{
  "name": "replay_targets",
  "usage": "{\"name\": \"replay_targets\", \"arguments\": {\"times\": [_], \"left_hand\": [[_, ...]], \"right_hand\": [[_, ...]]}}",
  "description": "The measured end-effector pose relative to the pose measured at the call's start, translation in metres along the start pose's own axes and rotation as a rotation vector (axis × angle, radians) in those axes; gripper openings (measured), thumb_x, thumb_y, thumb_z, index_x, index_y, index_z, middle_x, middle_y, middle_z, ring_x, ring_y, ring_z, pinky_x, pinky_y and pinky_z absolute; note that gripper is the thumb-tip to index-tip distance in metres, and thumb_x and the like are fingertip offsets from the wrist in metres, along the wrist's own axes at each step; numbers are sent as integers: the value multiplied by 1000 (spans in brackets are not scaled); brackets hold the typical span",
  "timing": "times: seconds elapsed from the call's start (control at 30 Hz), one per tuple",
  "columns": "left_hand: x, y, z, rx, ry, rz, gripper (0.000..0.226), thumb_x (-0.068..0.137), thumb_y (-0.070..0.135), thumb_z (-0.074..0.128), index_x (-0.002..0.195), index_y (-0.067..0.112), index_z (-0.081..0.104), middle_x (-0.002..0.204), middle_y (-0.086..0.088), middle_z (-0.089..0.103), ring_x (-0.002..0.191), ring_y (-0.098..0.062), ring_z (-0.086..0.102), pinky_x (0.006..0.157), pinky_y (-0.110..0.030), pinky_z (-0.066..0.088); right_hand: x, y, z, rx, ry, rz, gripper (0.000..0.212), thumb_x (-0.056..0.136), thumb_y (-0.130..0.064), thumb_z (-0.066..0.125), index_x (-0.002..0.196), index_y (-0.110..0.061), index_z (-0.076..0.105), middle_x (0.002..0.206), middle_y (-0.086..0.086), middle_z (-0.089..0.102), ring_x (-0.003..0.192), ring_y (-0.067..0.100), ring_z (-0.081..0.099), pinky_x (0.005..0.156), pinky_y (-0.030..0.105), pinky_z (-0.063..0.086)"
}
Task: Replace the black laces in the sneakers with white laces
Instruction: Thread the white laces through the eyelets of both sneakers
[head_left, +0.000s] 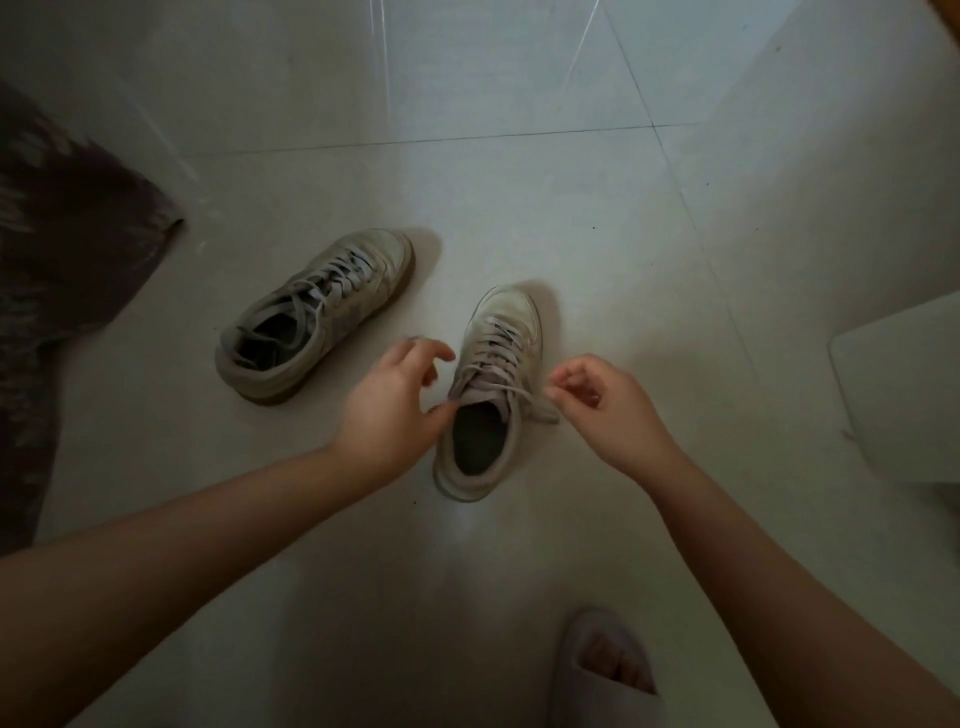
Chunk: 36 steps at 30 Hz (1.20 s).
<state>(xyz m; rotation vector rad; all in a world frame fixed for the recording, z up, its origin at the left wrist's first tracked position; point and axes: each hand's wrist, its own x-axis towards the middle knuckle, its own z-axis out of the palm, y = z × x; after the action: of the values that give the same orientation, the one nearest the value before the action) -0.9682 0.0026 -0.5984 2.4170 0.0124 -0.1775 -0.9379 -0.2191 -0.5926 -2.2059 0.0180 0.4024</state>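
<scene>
Two pale sneakers stand on the tiled floor, both threaded with white laces. The left sneaker (317, 314) lies angled, its toe pointing up and right. The right sneaker (493, 389) points away from me. My left hand (395, 400) hovers at that sneaker's left side, fingers spread and curved, thumb near the collar; whether it holds a lace is unclear. My right hand (602, 405) pinches the end of a white lace (524, 392) that runs from the top eyelets to the right. No black laces show.
A dark patterned cloth (62, 270) covers the floor at the left edge. A white box-like object (904, 395) sits at the right edge. My foot in a pale slipper (605, 670) is at the bottom.
</scene>
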Motion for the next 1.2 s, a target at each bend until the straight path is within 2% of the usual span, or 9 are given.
{"name": "replay_targets", "arguments": {"times": [0.13,0.27,0.4,0.5,0.63,0.77,0.93,1.07,1.2], "left_hand": [[16,-15,7,100,-82,116,32,81,27,70,111,18,61,115,-4,55,111,-23,52,81,-35,48],[21,-14,13,127,-67,233,19,84,26,65,99,17,59,94,2,62,87,-23,61,65,-29,44],[19,-9,12,121,-145,292,39,88,31,43,126,24,49,94,4,67,84,-25,65,64,-33,49],[24,-4,10,88,-149,335,49,82,31,37,129,30,52,92,1,66,83,-26,64,64,-33,50],[36,4,10,47,-216,304,39,79,29,50,114,25,66,88,6,46,82,-23,59,66,-28,43],[38,9,15,21,-223,335,32,75,29,59,104,24,69,90,2,47,82,-13,49,74,-28,46],[40,14,22,100,-257,347,13,74,32,61,76,19,59,86,-2,47,86,-25,49,73,-31,40],[53,23,4,-519,-322,-237,13,87,20,59,75,15,60,82,-4,59,80,-14,53,76,-28,44],[53,11,-5,-1024,-262,-666,21,88,14,51,68,13,58,74,-3,59,76,-15,53,79,-26,43]], "right_hand": [[-12,1,13,-40,101,-78,12,86,-21,67,75,-22,62,67,-9,58,62,1,52,59,10,38],[-24,-8,35,-106,-57,-143,15,84,-23,69,97,-21,64,71,-11,54,64,4,49,62,20,42],[-20,-7,53,-494,42,-455,41,78,-16,66,118,-20,57,100,-2,59,84,16,56,68,28,46],[-6,-11,57,-591,194,-595,30,78,-13,53,107,-11,63,95,9,61,76,26,58,58,30,45],[1,-11,52,-562,208,-595,16,79,-17,51,83,-8,64,82,5,54,72,23,51,56,30,37],[-14,-8,45,-129,141,-362,3,85,-13,58,83,-13,56,89,-3,52,79,8,50,66,18,39],[-16,-26,25,533,293,167,33,100,-20,44,72,-13,60,73,3,66,70,7,62,71,24,51],[12,-20,-6,1279,351,576,46,101,-43,30,71,-12,46,65,4,51,63,18,53,73,33,49],[24,5,-15,1428,326,865,51,103,-39,20,73,-8,48,67,5,44,60,18,42,68,37,44]]}}
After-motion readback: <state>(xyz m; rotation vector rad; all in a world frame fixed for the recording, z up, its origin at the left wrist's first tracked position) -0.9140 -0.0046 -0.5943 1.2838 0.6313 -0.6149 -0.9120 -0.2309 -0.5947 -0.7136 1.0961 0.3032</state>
